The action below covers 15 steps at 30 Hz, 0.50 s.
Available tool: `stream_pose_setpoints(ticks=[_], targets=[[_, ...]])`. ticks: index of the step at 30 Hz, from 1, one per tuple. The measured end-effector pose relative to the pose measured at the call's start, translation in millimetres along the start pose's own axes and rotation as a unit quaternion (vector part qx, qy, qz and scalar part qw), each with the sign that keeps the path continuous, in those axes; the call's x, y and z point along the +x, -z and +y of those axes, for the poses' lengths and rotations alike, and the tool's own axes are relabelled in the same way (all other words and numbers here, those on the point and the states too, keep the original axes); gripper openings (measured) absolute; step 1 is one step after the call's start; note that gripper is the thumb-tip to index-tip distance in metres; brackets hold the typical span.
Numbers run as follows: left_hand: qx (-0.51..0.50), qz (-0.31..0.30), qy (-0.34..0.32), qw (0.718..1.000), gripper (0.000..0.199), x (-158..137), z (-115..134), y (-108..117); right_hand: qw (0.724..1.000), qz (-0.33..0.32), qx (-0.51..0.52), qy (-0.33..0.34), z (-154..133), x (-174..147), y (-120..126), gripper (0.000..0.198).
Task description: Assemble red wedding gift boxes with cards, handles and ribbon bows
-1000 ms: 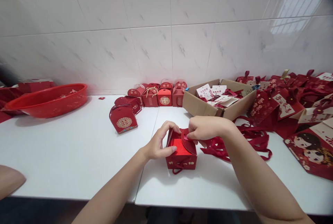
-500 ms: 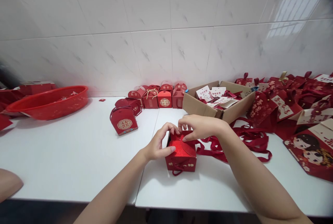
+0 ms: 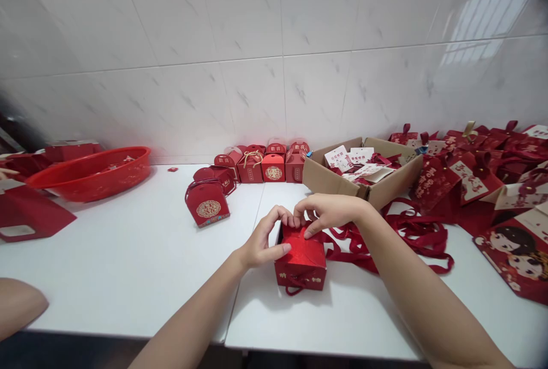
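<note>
A small red gift box [image 3: 301, 275] with gold characters and a cord handle sits on the white table in front of me. My left hand [image 3: 268, 237] holds its left side, thumb on the top flap and fingers curled over the back edge. Bent over the rear of the lid is my right hand [image 3: 319, 215], its thumb pressing the flap and its fingertips at the back edge. Part of the lid lies hidden under my fingers. Dark red ribbon [image 3: 422, 237] lies loose to the right of the box.
A finished red box [image 3: 208, 203] stands left, before a row of small boxes [image 3: 274, 168] by the wall. An open cardboard carton [image 3: 327, 177] holds cards. Red bags [image 3: 436, 180] crowd the right; a red basin [image 3: 85, 180] and a red bag [image 3: 29, 215] are left. Another person's arm [image 3: 19, 306] shows.
My fingers have pressed the flap flatter, and my hands have come closer together at the back edge. At far left a red bag has come into view. The camera has shifted slightly.
</note>
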<state>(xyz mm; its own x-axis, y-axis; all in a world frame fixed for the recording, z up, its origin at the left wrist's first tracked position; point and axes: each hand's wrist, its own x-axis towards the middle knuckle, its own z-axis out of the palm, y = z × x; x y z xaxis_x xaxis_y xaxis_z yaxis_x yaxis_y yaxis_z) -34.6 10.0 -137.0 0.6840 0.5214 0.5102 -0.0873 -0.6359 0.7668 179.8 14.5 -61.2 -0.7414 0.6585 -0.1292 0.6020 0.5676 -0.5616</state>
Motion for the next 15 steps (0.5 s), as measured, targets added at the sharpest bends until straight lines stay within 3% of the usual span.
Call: stream_pose_setpoints(ticks=[8,15], targets=[[0.009,0.002,0.003,1.0,0.032,0,0,1,0.994,-0.045,0.068,0.067,4,-2,6,0.022],[0.022,0.003,0.008,1.0,0.031,0,2,0,0.982,-0.044,0.132,0.127,8,-10,11,0.016]])
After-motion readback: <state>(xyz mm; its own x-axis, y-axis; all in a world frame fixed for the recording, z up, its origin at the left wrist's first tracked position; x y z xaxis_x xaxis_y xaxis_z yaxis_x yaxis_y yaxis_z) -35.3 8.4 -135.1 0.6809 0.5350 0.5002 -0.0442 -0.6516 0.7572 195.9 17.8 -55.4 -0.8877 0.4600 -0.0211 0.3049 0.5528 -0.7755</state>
